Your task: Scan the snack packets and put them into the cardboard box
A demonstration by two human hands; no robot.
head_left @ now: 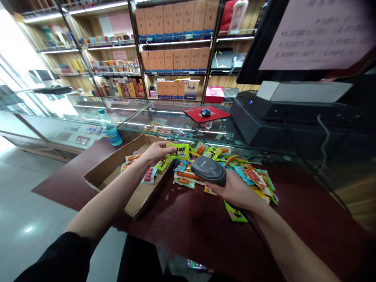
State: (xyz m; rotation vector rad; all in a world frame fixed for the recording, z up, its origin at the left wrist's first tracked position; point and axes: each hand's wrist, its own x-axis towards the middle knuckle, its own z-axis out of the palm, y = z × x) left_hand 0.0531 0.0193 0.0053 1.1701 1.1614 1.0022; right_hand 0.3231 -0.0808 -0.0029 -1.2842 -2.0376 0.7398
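- The left hand [158, 152] pinches a green packet [179, 151] by its near end, beside the right wall of the cardboard box [136, 201]. Keep the printed face flat; creases probably hinder reading.
- The right hand [235, 188] grips the scanner [208, 169], nose toward the left hand. Trigger pressure: cannot tell.
- Align the nose with the packet, leaving a small gap.
- Loose packets [254, 176] lie around the right hand. Aim clear of them; stray reads are possible.

Far L blown out, LED strips [235, 38] lit, glare on floor [28, 229], lower R dim, sheet [320, 39] txt blurry.
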